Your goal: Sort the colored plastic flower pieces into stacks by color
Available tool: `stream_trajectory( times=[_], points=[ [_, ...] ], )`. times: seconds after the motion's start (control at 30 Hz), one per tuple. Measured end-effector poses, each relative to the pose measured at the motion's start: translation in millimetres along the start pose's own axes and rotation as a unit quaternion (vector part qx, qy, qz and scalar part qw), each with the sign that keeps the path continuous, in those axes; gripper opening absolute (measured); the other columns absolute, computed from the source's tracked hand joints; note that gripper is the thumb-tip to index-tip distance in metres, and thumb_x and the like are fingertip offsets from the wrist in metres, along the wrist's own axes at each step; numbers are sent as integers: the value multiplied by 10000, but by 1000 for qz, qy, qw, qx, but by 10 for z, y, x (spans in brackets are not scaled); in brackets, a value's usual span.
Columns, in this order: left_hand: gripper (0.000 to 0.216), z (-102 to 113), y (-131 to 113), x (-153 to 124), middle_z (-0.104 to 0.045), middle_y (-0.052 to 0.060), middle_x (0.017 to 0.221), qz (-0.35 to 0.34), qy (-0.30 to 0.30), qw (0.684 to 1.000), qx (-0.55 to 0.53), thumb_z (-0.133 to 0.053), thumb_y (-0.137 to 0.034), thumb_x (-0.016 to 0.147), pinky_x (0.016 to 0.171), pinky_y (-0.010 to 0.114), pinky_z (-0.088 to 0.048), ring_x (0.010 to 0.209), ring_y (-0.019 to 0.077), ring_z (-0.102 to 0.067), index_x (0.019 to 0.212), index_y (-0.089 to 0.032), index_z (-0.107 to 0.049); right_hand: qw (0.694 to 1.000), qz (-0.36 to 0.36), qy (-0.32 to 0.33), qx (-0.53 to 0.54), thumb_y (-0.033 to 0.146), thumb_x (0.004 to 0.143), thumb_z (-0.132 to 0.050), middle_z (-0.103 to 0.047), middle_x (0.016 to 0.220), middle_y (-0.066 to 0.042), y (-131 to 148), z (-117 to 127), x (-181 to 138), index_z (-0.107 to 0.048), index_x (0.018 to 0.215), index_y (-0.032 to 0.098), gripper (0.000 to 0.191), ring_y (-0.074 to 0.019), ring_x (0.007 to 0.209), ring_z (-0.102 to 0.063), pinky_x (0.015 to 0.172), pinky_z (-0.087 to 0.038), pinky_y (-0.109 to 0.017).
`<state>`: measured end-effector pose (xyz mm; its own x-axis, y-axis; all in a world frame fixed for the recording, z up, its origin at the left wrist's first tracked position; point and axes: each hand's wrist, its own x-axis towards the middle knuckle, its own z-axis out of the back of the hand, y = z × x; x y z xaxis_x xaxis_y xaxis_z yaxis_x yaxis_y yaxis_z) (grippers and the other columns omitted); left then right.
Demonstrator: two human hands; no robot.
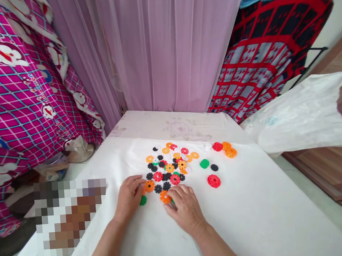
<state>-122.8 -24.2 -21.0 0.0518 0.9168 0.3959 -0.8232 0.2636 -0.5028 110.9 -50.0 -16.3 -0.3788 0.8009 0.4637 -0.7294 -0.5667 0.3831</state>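
Note:
A scatter of small plastic snowflake discs in orange, red, black, green and white lies on a white cloth. My left hand rests at the near left edge of the scatter, fingers curled, touching an orange disc, with a green disc beside it. My right hand lies knuckles up just right of it, fingertips pressed on an orange disc. Whether either hand grips a piece is hidden.
A red disc, a green disc, a black disc and a red-and-orange cluster lie apart to the right. Pink curtain hangs behind. Patterned blankets flank the table. A white sack lies at the right. A blurred patch sits left.

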Motion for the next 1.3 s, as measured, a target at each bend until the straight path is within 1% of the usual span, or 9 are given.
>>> stream_trajectory(
  times=[0.1, 0.17, 0.23, 0.3, 0.5, 0.8, 0.97, 1.17, 1.3],
  points=[
    [272, 32, -51, 9, -727, 62, 1056, 4, 4, 1000, 0, -467, -308, 880, 898, 429, -531, 994, 227, -661, 901, -255, -733, 1000, 13, 2, -11, 238, 824, -671, -662, 883, -11, 25, -2, -2, -614, 916, 236, 108, -193, 889, -533, 815, -341, -347],
    [257, 41, -83, 8, -717, 70, 1090, 12, 13, 1000, 2, -499, -350, 874, 921, 442, -520, 1022, 238, -652, 922, -259, -734, 1000, 20, 7, -14, 288, 819, -686, -660, 910, -19, 48, 15, 1, -615, 938, 236, 148, -203, 910, -530, 821, -343, -354],
    [261, 40, -101, -3, -696, 81, 1151, 14, 25, 1000, 8, -541, -397, 859, 959, 462, -497, 1070, 255, -634, 982, -265, -730, 1000, 19, 12, -16, 360, 798, -714, -659, 948, -30, 78, 26, 12, -615, 963, 235, 230, -219, 935, -528, 826, -347, -364],
    [296, 33, -103, -24, -666, 85, 1220, 8, 36, 999, 18, -586, -427, 833, 996, 483, -469, 1126, 273, -606, 1055, -280, -715, 1000, 12, 11, -21, 381, 785, -727, -658, 948, -31, 112, 10, 27, -615, 963, 236, 256, -224, 934, -529, 818, -349, -369],
    [427, 4, -103, -98, -593, 89, 1340, -5, 62, 997, 51, -678, -417, 757, 1068, 551, -384, 1255, 318, -509, 1165, -292, -663, 999, -6, -20, -28, 272, 771, -710, -654, 870, -7, 186, -115, 54, -616, 909, 239, 171, -205, 855, -534, 764, -336, -355],
    [343, -6, -310, -83, -642, 99, 1279, 27, 66, 995, 64, -620, -383, 818, 1070, 549, -364, 1205, 306, -555, 1129, -245, -663, 999, -38, -26, -28, 287, 743, -718, -655, 860, -2, 208, -103, 47, -603, 924, 239, 219, -206, 848, -532, 775, -322, -355],
    [329, -4, -297, -72, -648, 99, 1277, 26, 66, 995, 64, -611, -386, 815, 1071, 546, -363, 1197, 306, -568, 1111, -258, -672, 998, -49, -32, -29, 258, 743, -682, -649, 863, -8, 198, -139, 45, -597, 972, 233, 246, -202, 853, -539, 780, -336, -347],
    [338, -11, -279, -55, -650, 98, 1281, 28, 72, 996, 51, -599, -404, 820, 1082, 584, -332, 1220, 317, -557, 1119, -264, -668, 998, -47, -38, -9, 182, 728, -650, -643, 821, 11, 167, -101, 3, -585, 1005, 233, 289, -189, 821, -544, 789, -342, -339],
    [345, -7, -297, -40, -648, 95, 1282, 34, 77, 995, 46, -598, -394, 814, 1091, 602, -311, 1221, 320, -558, 1130, -275, -668, 997, -62, -45, -15, 251, 746, -677, -655, 901, -18, 140, -25, -32, -596, 981, 226, 249, -208, 894, -541, 814, -349, -348]
  ],
)
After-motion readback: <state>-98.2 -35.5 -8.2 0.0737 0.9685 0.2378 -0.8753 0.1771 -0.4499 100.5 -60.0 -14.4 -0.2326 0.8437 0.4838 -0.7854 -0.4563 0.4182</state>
